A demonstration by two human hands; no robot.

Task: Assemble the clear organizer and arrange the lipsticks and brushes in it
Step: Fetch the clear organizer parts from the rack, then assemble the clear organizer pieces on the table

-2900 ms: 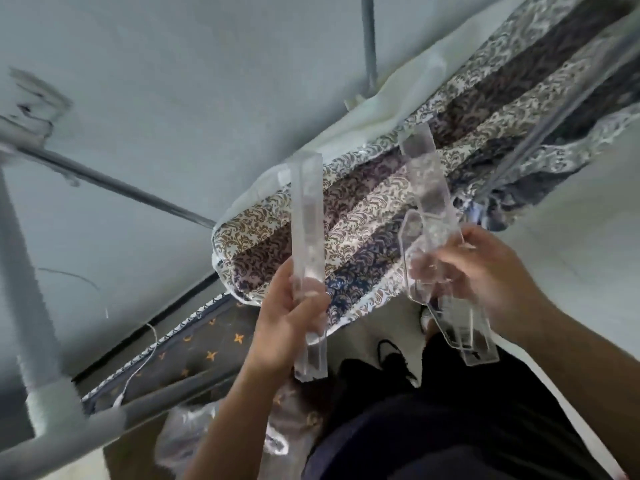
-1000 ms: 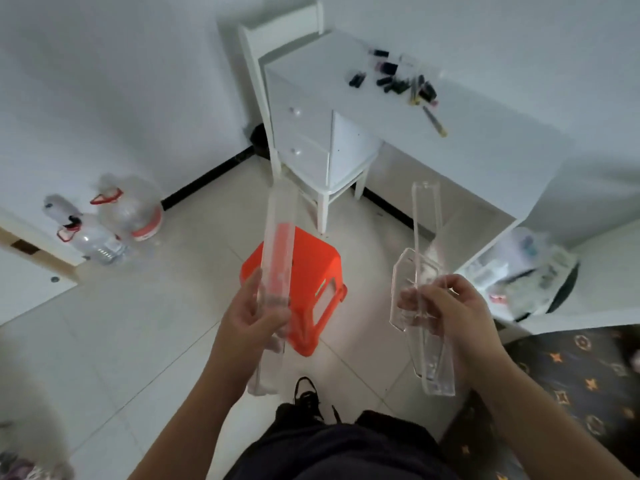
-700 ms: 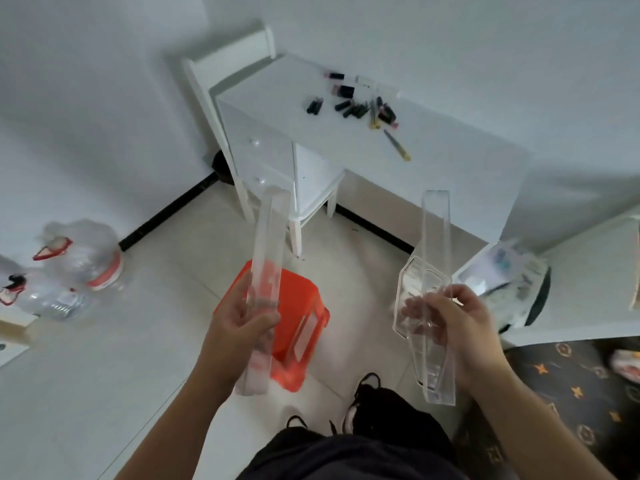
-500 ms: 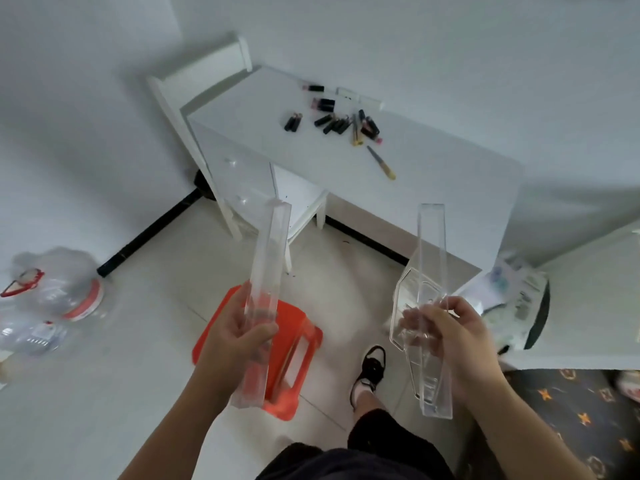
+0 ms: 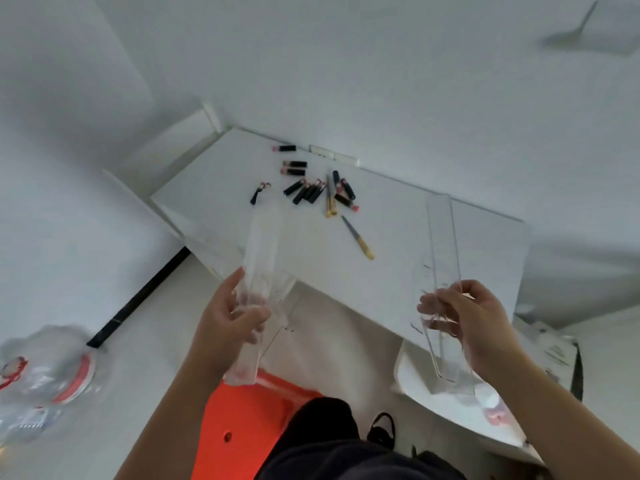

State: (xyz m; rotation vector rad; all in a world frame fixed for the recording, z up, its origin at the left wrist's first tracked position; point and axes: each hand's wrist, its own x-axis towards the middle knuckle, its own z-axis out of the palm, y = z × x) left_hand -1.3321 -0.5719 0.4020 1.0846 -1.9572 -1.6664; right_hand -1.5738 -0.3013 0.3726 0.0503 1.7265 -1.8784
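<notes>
**Two clear pieces in hand, desk just ahead**

My left hand [image 5: 230, 327] was clenched around one long clear organizer piece [image 5: 258, 271], held upright. My right hand [image 5: 464, 323] pinched the second clear piece [image 5: 443, 258], with what looked like a further clear panel against it. Both pieces were apart from each other, in the air at the near edge of the white desk [image 5: 433, 271]. I judged the sound move was to set them flat on bare desktop before joining, since thin clear walls slip and hide their slots. Neither piece held anything. The lipsticks [image 5: 311, 190] and brushes [image 5: 358, 239] lay loose on the desk, further back.
</notes>
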